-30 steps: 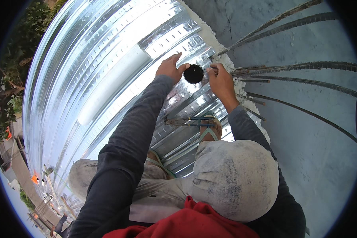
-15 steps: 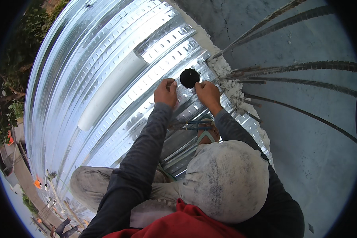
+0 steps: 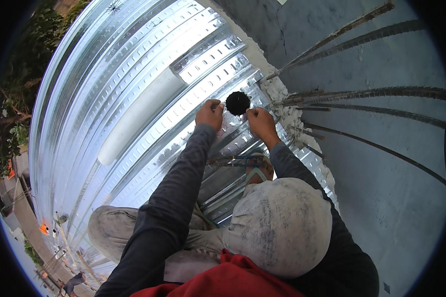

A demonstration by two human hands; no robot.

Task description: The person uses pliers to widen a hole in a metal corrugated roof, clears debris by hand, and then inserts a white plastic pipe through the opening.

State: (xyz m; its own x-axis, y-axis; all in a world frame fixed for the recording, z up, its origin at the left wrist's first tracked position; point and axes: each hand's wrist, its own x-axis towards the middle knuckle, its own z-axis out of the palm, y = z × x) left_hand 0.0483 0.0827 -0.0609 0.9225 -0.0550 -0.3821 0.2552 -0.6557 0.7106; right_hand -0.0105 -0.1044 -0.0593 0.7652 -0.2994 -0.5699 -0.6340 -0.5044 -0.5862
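A round black opening with a jagged, toothed rim shows in the ribbed shiny metal decking. At its left side is my left hand, thumb and fingers closed together, the tips close to the rim. My right hand pinches at the lower right of the rim, with thumb and forefinger pressed together. Whatever either hand grips is too small or hidden to make out. Both forearms wear dark sleeves.
A long white pipe lies along the decking to the left. On the right, rusty rebars stick out over a grey concrete surface from a rough broken edge. My sandalled foot is below the opening.
The view has shifted slightly. My left hand has come a little closer to the opening's rim. My right hand keeps its pinch at the lower right of it.
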